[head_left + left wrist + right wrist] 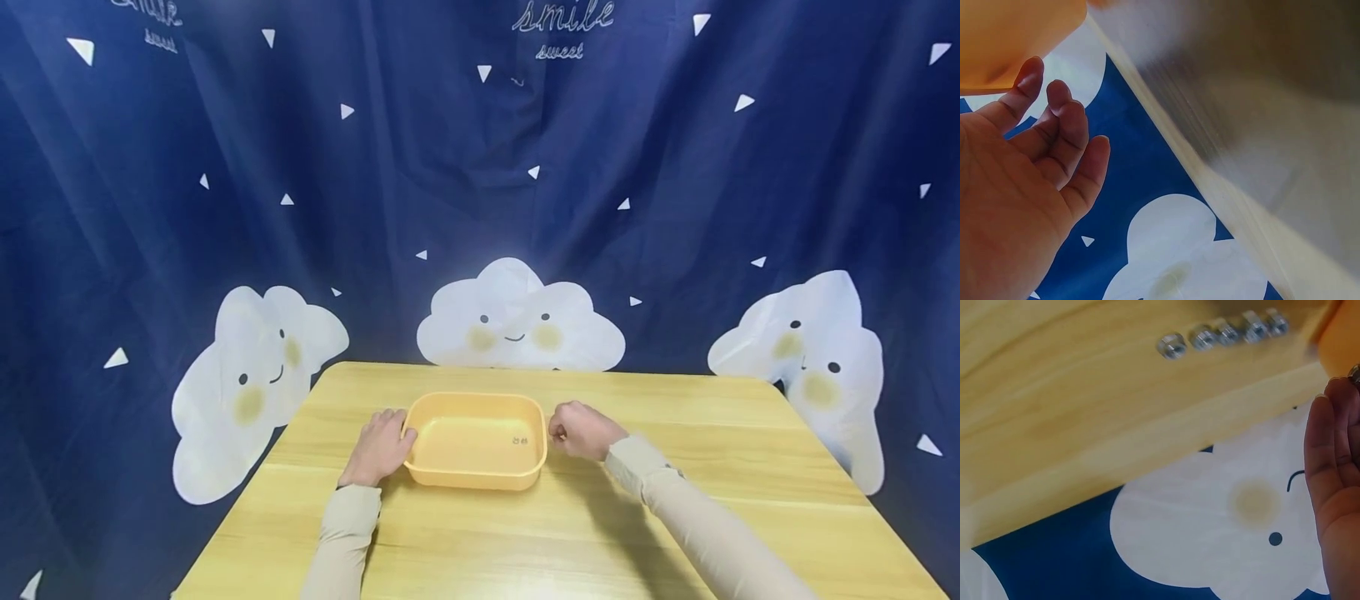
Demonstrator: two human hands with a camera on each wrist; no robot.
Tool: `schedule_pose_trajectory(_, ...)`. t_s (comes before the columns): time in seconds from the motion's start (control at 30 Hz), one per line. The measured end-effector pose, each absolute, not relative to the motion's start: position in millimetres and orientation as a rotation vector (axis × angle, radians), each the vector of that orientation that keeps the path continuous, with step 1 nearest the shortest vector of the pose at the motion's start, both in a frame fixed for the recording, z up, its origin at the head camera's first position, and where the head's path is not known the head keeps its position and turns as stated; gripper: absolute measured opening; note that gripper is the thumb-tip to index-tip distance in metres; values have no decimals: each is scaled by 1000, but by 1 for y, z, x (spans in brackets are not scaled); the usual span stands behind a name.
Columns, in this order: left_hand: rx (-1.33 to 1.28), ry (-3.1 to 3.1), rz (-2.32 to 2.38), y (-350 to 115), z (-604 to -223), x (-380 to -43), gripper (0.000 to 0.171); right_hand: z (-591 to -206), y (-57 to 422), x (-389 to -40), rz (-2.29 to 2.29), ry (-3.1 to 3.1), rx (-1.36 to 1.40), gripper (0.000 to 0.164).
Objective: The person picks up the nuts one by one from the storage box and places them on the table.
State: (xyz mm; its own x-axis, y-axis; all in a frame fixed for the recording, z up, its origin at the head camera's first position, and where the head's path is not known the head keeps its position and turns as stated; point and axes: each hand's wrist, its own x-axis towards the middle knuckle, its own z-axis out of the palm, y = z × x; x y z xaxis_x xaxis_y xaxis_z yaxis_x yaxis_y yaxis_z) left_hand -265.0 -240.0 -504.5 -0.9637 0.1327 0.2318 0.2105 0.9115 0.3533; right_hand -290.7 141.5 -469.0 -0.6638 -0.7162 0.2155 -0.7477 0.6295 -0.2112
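Observation:
A shallow yellow plastic basin [480, 481] sits on the table. My left hand [377, 447] holds its left rim, thumb over the edge and fingers along the outer wall. In the left wrist view those fingers are loosely bent beside the basin wall [1016, 37]. My right hand [587, 430] is just off the basin's right side, fingertips pinched together. In the right wrist view a small shiny metal nut [1355, 374] shows at its fingertips, partly cut off by the frame. Several similar metal nuts [1202, 337] lie in a row on the table. Two small grey pieces [520, 441] lie inside the basin.
The wood-grain table [480, 550] has its far edge against a dark blue curtain [465, 183] printed with white clouds and triangles. The right forearm sleeve [712, 525] casts a shadow over the table.

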Motion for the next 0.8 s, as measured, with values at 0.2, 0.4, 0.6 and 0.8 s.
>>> schedule_pose_trajectory(0.2, -251, -2874, -571, -240, -503, -266, 28, -478, 147, -283, 386, -2781, 1144, 26)
schedule_pose_trajectory(0.4, -247, -2875, -575, -241, -503, -268, 29, -489, 150, -278, 339, -2812, 1112, 21)
schedule_pose_trajectory(0.6, -252, -2871, -574, -241, -506, -269, 28, -497, 150, -274, 341, -2802, 1120, 26)
schedule_pose_trajectory(0.8, -253, -2875, -575, -240, -506, -268, 27, -503, 150, -272, 307, -2815, 1117, 26)
